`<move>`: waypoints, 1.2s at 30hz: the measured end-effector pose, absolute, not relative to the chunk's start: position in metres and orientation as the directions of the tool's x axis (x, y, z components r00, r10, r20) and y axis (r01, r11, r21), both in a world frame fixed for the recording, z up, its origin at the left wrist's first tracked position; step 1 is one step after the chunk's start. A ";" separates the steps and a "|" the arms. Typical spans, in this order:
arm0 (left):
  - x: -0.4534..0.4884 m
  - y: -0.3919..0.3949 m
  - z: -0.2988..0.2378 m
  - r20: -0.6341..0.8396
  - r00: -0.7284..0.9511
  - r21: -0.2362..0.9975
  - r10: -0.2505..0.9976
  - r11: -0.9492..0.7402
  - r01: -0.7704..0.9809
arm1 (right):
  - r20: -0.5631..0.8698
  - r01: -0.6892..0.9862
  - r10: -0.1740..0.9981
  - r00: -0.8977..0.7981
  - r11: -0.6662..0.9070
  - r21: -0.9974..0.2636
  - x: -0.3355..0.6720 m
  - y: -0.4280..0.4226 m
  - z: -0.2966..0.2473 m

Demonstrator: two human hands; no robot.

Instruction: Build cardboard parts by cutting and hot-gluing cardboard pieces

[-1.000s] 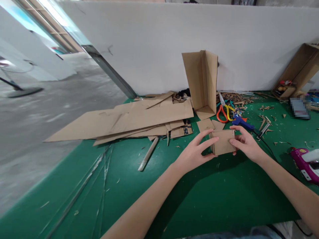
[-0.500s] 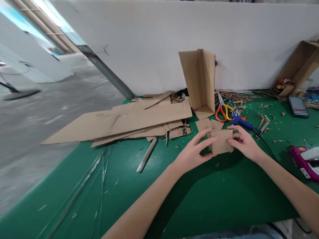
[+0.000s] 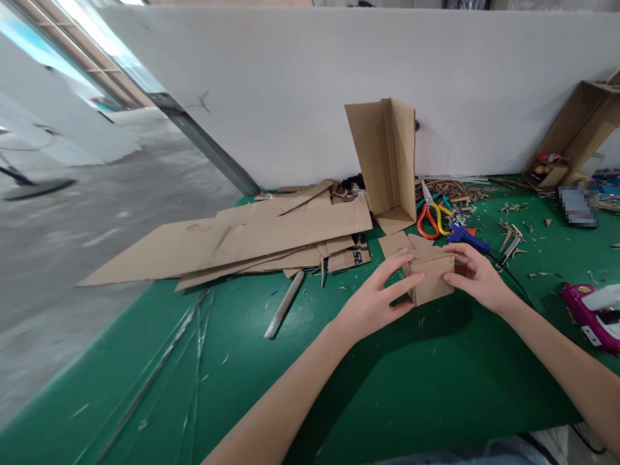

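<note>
A small folded cardboard box [image 3: 431, 279] stands on the green table [image 3: 387, 387], held between both hands. My left hand [image 3: 375, 298] grips its left side, fingers and thumb pressed on the cardboard. On the right side, my right hand [image 3: 473, 276] pinches the box, fingers curled over its edge. Just behind the box lie two small flat cardboard pieces [image 3: 398, 243].
A tall folded cardboard panel [image 3: 385, 161] stands against the white wall. Long cardboard sheets [image 3: 252, 236] lie to the left. Scissors [image 3: 433, 214], a blue glue gun [image 3: 465, 237] and cardboard scraps lie behind the hands. A purple and white tool [image 3: 593, 310] sits at right. An open box [image 3: 574, 139] is at far right.
The small box has turned slightly in my hands, so a side face now shows. Both hands stay on it in nearly the same place.
</note>
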State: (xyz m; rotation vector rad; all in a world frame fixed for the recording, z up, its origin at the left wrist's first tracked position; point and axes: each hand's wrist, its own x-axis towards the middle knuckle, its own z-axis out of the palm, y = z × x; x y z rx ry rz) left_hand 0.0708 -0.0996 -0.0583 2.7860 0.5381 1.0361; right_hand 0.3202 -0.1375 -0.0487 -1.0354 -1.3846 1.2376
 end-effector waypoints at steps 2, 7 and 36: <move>0.071 -0.100 -0.056 0.617 0.705 0.206 0.349 -0.936 0.284 | 0.115 -0.011 0.980 -0.163 0.115 -0.993 0.321 -0.138 -0.047; 0.071 -0.101 -0.053 0.606 0.724 0.158 0.330 -0.942 0.296 | 0.109 -0.026 0.984 -0.141 0.106 -0.994 0.321 -0.138 -0.046; 0.070 -0.101 -0.055 0.588 0.706 0.208 0.395 -0.917 0.340 | 0.100 0.025 0.984 -0.146 0.105 -0.994 0.320 -0.135 -0.053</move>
